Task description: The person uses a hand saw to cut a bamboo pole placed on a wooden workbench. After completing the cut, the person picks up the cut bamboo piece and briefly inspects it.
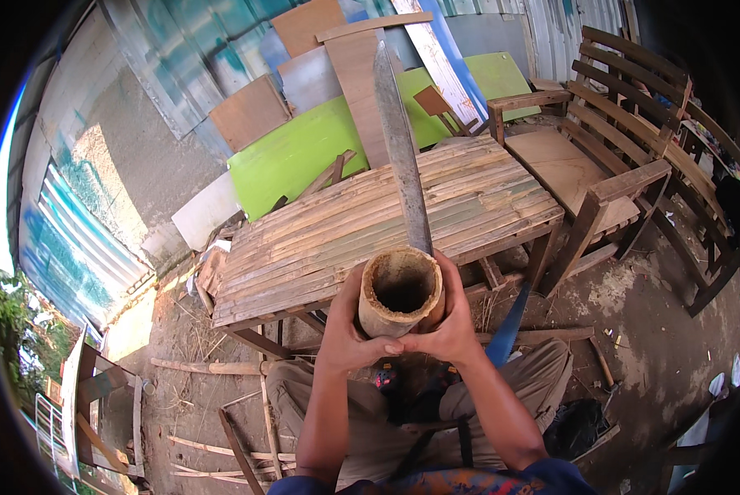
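A short, thick bamboo tube (376, 318) is held up in front of me, its hollow, rough-rimmed end facing me. My left hand (345, 330) is wrapped round its left side, and my right hand (454, 323) closes round the right side. The two thumbs meet at the front, low on the tube. From behind the tube rises a long, worn machete blade (405, 157), pointing up and away. Its handle is hidden by the tube and my right hand, so I cannot tell how it is gripped.
Just beyond my hands stands a bamboo-slat table (304, 247). A wooden slatted armchair (613, 157) is at the right. Green boards (296, 157) lean on the metal wall. A blue tapering blade (512, 326) stands near my right knee. Bamboo sticks (221, 368) litter the ground.
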Tool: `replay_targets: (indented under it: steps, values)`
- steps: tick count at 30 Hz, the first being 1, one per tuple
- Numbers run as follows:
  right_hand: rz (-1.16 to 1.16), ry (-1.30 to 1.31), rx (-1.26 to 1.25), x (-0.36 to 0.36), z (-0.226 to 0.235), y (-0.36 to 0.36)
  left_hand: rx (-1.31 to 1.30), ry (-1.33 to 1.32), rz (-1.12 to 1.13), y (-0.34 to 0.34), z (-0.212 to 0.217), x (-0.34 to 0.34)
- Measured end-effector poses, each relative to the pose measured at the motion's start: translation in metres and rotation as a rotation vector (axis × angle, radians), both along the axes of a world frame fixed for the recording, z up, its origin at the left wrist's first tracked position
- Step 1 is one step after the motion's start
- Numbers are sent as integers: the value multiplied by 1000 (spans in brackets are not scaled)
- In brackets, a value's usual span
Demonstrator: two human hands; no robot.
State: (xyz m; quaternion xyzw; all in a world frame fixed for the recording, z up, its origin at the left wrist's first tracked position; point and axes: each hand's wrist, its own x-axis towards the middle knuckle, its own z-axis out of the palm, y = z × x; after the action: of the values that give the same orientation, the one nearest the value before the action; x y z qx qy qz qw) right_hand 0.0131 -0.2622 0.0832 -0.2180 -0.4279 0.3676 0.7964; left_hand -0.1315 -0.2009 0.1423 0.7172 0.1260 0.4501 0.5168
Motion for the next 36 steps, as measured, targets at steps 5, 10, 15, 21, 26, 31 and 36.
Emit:
replay_targets:
  steps: [5,10,15,21,26,31,36]
  values:
    - [-34,-30,-84,-48,5,-13,152,55,123,3,8,-39]
    - [-163,-104,-73,-53,-38,-18,421,-11,434,-8,7,-57]
    - [-204,-50,-405,-46,-58,-25,422,-115,338,-27,-27,-68]
    - [-342,-102,-598,-32,-88,-30,531,-22,414,-44,-53,-74]
    - [-387,-142,-657,-23,-104,-40,529,-118,376,-52,-60,-63]
    - [-370,-108,-710,-18,-123,-46,576,-147,361,-53,-65,-67]
    - [-287,-23,-654,-25,-97,-50,442,-244,497,-36,-59,-46]
